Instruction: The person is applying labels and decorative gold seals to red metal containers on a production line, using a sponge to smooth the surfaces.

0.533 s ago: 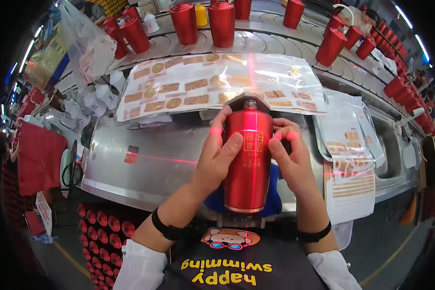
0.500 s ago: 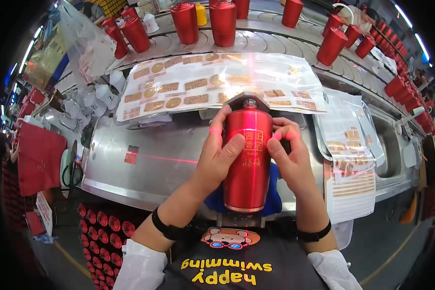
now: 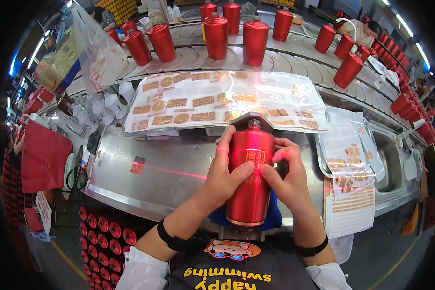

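Note:
A red metallic bottle (image 3: 249, 203) lies in front of me, its neck toward the far side against a dark angled bracket (image 3: 262, 119). Blue cloth (image 3: 274, 212) shows beneath it. My left hand (image 3: 228, 169) wraps the bottle's left side, its thumb pressed on the gold label (image 3: 255, 157). From the other side, my right hand (image 3: 291, 175) grips the bottle, its thumb on the label's lower right. Both thumbs partly cover the gold marking. Red laser lines cross the bottle and my hands.
Sheets of gold stickers (image 3: 193, 104) lie behind the bottle, with more sheets (image 3: 348, 159) at the right. Red bottles stand on a curved conveyor (image 3: 186, 50) at the back. A small red sticker piece (image 3: 137, 165) sits on the metal bench (image 3: 174, 179). Scissors (image 3: 76, 178) hang at left.
My thumbs have come closer together over the gold label, the right one moving inward onto it. My view has shifted, so the bench and bottle sit lower. Bottles on the conveyor have moved.

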Motion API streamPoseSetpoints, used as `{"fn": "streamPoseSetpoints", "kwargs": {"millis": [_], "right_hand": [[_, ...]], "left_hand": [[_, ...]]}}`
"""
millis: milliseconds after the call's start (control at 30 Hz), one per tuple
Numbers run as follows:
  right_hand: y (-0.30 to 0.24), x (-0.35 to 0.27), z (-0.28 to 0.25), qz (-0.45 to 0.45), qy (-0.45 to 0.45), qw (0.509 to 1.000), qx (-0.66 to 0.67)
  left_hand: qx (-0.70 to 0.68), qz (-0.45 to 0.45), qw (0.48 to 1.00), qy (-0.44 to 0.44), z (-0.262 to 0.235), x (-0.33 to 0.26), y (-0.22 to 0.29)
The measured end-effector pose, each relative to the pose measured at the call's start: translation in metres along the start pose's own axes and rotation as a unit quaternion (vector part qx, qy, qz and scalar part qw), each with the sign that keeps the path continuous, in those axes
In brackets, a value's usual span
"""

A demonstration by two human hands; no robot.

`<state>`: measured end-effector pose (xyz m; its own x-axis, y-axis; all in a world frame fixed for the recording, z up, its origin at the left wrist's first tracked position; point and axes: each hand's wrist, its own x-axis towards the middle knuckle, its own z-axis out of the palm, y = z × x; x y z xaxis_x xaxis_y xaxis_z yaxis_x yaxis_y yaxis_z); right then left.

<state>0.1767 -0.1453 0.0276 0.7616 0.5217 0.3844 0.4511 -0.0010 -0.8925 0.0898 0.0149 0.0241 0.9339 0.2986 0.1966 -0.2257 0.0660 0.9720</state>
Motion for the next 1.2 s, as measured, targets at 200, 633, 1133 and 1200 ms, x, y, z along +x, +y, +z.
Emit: {"fn": "streamPoseSetpoints", "kwargs": {"millis": [200, 633, 1133, 1200], "right_hand": [[0.0, 0.001, 0.0, -0.019, 0.001, 0.999, -0.026], [0.0, 0.003, 0.004, -0.012, 0.007, 1.0, -0.021], [0.0, 0.001, 0.003, -0.01, 0.006, 1.0, -0.003], [0.002, 0.002, 0.003, -0.011, 0.009, 1.0, 0.004]], "left_hand": [[0.003, 0.007, 1.0, -0.009, -0.004, 0.0, -0.003], [0.063, 0.003, 0.998, 0.011, -0.003, 0.006, -0.006], [-0.11, -0.031, 0.993, 0.024, 0.001, 0.004, 0.008], [-0.048, 0.001, 0.999, 0.021, -0.002, 0.005, -0.004]]}}
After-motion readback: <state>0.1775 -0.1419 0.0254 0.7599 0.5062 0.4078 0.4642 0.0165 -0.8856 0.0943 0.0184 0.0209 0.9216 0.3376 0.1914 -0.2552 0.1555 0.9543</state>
